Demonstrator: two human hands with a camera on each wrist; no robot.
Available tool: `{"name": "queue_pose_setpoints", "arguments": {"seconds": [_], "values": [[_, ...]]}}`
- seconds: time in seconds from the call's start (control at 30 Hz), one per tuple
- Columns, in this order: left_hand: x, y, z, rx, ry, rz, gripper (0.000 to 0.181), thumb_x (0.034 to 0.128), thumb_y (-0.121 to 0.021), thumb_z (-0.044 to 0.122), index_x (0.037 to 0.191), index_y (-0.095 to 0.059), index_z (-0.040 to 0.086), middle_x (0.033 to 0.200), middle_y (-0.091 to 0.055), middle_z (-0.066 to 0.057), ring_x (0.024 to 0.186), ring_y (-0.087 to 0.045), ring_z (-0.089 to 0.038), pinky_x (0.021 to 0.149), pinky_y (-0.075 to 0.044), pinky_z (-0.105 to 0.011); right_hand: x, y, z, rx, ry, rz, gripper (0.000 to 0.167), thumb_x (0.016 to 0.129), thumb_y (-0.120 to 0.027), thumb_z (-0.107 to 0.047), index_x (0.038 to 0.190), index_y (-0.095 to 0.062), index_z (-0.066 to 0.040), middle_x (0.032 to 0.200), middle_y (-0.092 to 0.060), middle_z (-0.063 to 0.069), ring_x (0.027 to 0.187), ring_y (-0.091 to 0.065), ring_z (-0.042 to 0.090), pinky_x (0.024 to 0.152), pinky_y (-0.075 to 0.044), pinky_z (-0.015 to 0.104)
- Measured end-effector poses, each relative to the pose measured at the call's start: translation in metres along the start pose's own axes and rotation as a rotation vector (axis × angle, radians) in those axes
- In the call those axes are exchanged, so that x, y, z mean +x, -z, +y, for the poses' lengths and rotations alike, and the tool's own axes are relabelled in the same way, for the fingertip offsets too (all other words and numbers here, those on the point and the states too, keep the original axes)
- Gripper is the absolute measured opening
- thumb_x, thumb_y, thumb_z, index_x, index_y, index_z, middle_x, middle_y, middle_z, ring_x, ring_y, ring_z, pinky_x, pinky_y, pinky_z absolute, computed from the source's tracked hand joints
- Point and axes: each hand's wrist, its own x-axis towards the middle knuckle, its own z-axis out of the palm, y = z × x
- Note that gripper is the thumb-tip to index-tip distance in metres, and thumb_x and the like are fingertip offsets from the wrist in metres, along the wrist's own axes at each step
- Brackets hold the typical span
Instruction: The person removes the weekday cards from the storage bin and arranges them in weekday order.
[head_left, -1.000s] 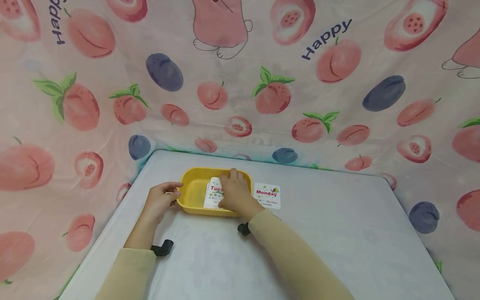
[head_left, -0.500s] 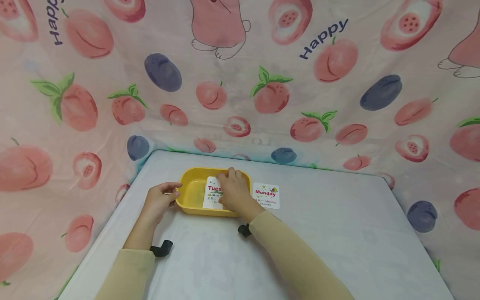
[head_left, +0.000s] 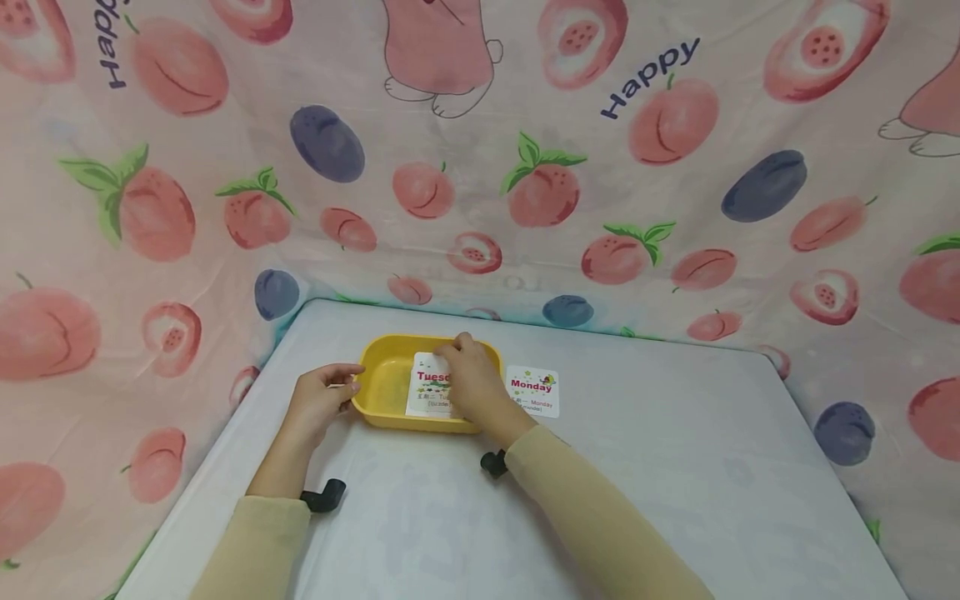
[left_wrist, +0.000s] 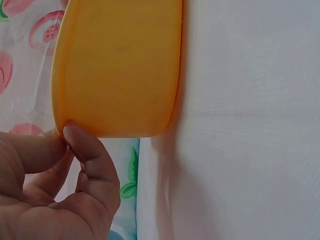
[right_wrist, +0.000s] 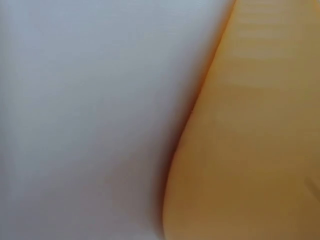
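A yellow tray (head_left: 386,383) stands on the white table. At its left end my left hand (head_left: 318,400) pinches the rim; the left wrist view shows thumb and fingers (left_wrist: 87,150) meeting at the tray's edge. Inside the tray's right half is a white card (head_left: 429,398) printed with "Tues…", partly covered by my right hand (head_left: 480,383). My right hand grips this card, though its fingertips are mostly hidden. Just right of the tray, a "Monday" card (head_left: 534,387) lies face up. The right wrist view catches only the tray's outer wall (right_wrist: 250,150) and the table, no hand.
The white-covered table (head_left: 675,467) extends to the right and front. Behind and on the sides hangs a pink fruit-print cloth (head_left: 480,175). Black wrist-worn pieces (head_left: 326,497) stick out near both cuffs.
My right hand shifts slightly right, uncovering more of the Tuesday card's lettering. The card has straightened over what showed at its left edge. My left hand stays on the rim.
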Motion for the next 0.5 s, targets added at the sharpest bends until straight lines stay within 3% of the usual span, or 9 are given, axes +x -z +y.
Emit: {"name": "queue_pose_setpoints", "arguments": {"seconds": [0.2,0.5], "values": [[-0.002,0.000,0.001,0.005,0.015,0.007,0.037,0.1045,-0.067,0.007,0.141,-0.069,0.007,0.118,-0.058,-0.010,0.100,-0.056,-0.022,0.075,-0.057,-0.019,-0.002,0.005,0.001,0.044,0.006,0.022,0.067,0.083,-0.082,0.008,0.142,-0.067,-0.020,0.129,-0.053,-0.002,0.116,-0.054,0.017,0.113,-0.053,0.032],[-0.003,-0.001,0.004,0.010,0.018,0.001,0.037,0.1047,-0.067,0.007,0.142,-0.069,0.007,0.118,-0.058,-0.010,0.099,-0.057,-0.022,0.076,-0.058,-0.019,-0.007,0.013,0.005,0.211,-0.048,0.080,0.041,0.102,-0.061,0.004,0.133,-0.074,-0.019,0.130,-0.063,-0.005,0.124,-0.063,0.018,0.118,-0.051,0.039]]}}
